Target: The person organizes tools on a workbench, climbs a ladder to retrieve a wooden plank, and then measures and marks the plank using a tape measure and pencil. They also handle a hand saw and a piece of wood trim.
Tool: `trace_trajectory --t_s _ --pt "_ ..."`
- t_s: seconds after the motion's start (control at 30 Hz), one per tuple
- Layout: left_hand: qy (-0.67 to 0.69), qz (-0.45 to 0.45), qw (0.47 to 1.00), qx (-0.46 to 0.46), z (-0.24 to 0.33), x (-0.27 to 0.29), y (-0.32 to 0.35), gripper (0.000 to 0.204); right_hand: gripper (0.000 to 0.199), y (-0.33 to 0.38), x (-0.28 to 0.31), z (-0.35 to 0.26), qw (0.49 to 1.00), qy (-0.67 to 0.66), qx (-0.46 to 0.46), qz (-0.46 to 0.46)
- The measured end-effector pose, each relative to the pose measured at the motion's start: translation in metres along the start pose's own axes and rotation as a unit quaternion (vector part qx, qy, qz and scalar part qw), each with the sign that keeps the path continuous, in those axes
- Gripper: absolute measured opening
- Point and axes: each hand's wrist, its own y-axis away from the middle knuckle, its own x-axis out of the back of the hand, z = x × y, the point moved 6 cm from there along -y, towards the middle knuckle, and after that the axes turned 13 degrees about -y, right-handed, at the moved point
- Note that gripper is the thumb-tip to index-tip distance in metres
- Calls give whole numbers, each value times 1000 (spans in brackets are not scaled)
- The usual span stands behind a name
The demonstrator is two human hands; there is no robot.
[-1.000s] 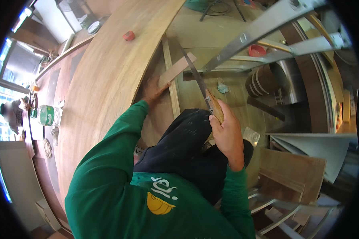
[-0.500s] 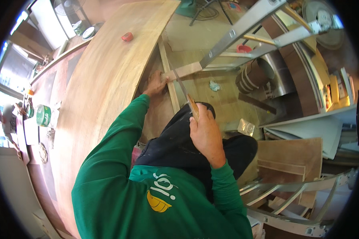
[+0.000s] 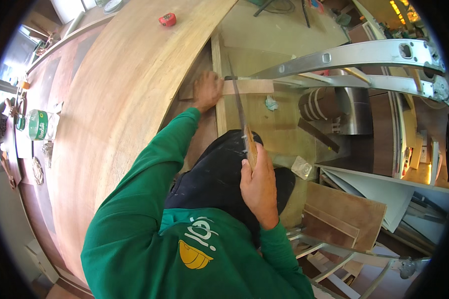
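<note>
My right hand (image 3: 259, 187) grips the wooden handle of a hand saw (image 3: 240, 117), whose thin blade runs up and away to a short wooden strip (image 3: 244, 87). My left hand (image 3: 207, 90) presses flat on the left end of that strip, holding it against an upright wooden post (image 3: 218, 79) beside the curved plywood counter (image 3: 119, 99). The saw blade crosses the strip just to the right of my left hand. Both green sleeves reach forward over my dark trousers.
An aluminium ladder (image 3: 354, 60) lies across the floor to the right. A red tape measure (image 3: 167, 20) rests on the counter top and a green tape roll (image 3: 37, 124) sits at the left. Plywood boards (image 3: 344, 214) and white panels (image 3: 384, 192) are stacked at the lower right.
The saw has been drawn back toward me and now points more straight ahead. My left hand stays pressed on the strip, which now lies level.
</note>
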Motion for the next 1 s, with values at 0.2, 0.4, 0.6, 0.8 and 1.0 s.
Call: trace_trajectory --t_s 0.2,0.4,0.6,0.8,1.0 --pt "39 -40 998 -1 11 -3 -15 43 54 -2 -17 0 998 -60 -13 -13" --pt "8 7 1000 1 2 -3 -21 41 50 16 -10 -22 993 -75 -91 -17" --pt "41 21 999 -14 4 0 -18 35 47 79 5 -32 985 -66 -159 4" --pt "39 71 997 -13 2 -5 -17 31 53 57 -24 -39 992 -5 -125 -17" --pt "30 89 995 -14 -2 -8 -25 34 48 57 -20 -45 996 3 -83 -9"
